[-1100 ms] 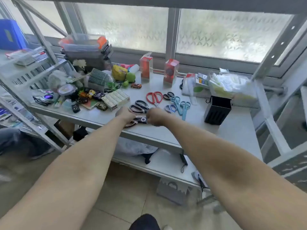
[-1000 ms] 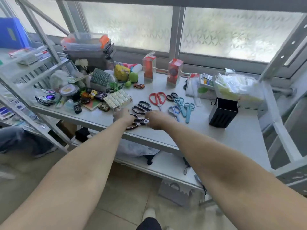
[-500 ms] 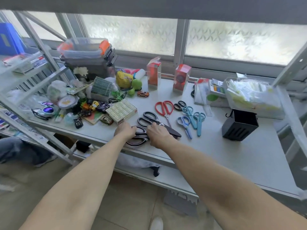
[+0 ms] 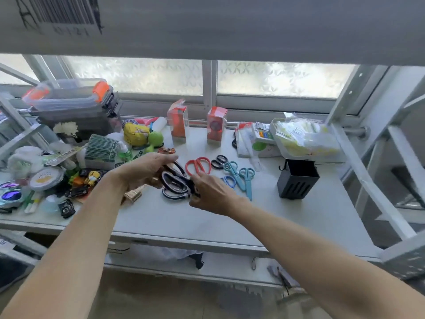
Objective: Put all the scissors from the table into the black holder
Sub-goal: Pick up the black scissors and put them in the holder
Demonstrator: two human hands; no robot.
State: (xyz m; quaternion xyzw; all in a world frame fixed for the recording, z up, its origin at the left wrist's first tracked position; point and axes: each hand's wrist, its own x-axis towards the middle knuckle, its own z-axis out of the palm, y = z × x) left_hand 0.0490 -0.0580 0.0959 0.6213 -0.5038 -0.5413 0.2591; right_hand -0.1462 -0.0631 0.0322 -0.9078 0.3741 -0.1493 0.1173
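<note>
Frosted windows back your grey worktop (image 4: 287,217). Since 0.5 s ago you have lifted the black-handled scissors (image 4: 176,184) off it; your left hand (image 4: 143,172) and right hand (image 4: 212,195) both have fingers pinching them. Red scissors (image 4: 198,166) and blue scissors (image 4: 246,180) lie beside the black holder (image 4: 297,179), which stands upright on the right.

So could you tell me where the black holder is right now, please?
The black holder stands upright on the table's right side, right of the teal scissors.
</note>
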